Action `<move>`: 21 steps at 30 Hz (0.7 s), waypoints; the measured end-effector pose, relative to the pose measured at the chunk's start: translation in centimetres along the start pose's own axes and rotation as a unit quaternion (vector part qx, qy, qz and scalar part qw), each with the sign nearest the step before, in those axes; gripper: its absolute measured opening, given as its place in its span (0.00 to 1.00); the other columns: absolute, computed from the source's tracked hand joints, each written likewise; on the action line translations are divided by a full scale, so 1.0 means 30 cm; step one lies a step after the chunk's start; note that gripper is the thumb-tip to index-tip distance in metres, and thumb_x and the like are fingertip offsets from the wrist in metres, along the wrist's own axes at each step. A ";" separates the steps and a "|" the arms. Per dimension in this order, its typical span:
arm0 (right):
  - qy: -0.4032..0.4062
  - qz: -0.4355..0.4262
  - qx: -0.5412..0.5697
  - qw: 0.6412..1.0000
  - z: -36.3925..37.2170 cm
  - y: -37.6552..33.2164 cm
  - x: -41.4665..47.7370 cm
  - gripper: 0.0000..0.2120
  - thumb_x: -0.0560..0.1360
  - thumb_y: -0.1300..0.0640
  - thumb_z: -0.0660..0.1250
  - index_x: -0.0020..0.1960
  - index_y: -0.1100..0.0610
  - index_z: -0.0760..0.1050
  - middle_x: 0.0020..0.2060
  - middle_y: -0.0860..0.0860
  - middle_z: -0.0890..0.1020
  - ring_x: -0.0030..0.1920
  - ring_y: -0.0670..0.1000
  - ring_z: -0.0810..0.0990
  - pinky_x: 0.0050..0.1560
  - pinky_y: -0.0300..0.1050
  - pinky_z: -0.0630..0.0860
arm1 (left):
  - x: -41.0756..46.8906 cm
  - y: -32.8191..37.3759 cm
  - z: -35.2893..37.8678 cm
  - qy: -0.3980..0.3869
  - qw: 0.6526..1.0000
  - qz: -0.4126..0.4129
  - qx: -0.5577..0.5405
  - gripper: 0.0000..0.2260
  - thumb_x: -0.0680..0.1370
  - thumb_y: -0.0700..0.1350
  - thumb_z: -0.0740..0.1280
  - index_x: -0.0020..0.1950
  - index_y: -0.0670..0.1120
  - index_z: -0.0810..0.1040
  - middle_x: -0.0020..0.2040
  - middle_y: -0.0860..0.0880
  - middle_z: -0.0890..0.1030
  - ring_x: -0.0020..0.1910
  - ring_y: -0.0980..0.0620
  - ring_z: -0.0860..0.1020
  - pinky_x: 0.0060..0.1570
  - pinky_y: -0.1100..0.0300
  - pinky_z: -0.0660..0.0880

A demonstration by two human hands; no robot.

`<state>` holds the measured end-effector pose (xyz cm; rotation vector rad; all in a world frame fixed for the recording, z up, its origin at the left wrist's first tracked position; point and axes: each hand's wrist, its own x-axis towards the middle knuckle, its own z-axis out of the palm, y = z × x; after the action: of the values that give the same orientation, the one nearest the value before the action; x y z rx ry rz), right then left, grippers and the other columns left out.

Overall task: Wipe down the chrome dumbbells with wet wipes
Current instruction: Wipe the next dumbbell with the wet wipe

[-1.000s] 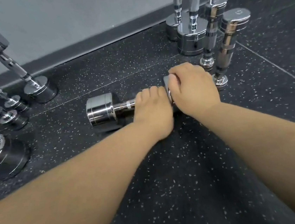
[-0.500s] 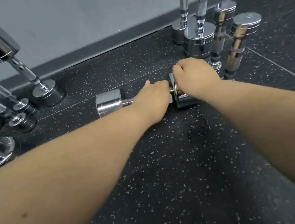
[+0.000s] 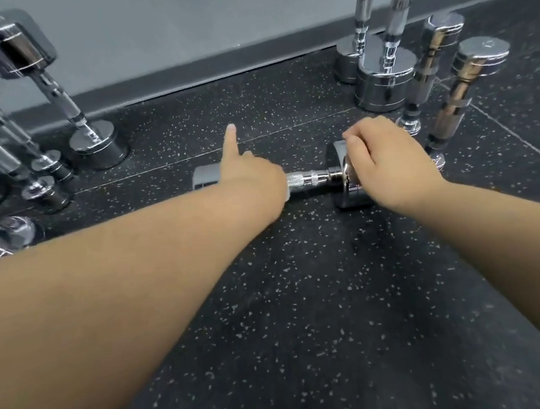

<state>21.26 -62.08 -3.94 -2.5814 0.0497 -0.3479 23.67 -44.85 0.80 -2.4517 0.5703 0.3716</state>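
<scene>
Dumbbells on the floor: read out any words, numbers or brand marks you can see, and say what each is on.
No text can be read.
Faint mark on the top cap of the far-right upright dumbbell: too blurred to read.
Lying dumbbell: no lettering shows.

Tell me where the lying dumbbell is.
Head view, centre: the dumbbell lies sideways on the floor, left hand over its handle, right hand gripping its right head, in front of the upright dumbbells.
</scene>
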 end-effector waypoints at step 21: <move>-0.250 -0.083 -0.277 0.924 0.005 -0.310 0.002 0.33 0.77 0.37 0.60 0.76 0.52 0.59 0.70 0.51 0.71 0.78 0.56 0.54 0.76 0.64 0.40 | -0.154 -0.105 0.311 0.085 0.472 -0.273 -0.834 0.15 0.83 0.48 0.54 0.51 0.50 0.81 0.50 0.49 0.78 0.44 0.55 0.74 0.59 0.48 0.77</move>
<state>21.04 -54.01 0.70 -3.1633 -0.2963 0.3307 19.93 -35.48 -3.28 -4.2123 -1.3588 0.4789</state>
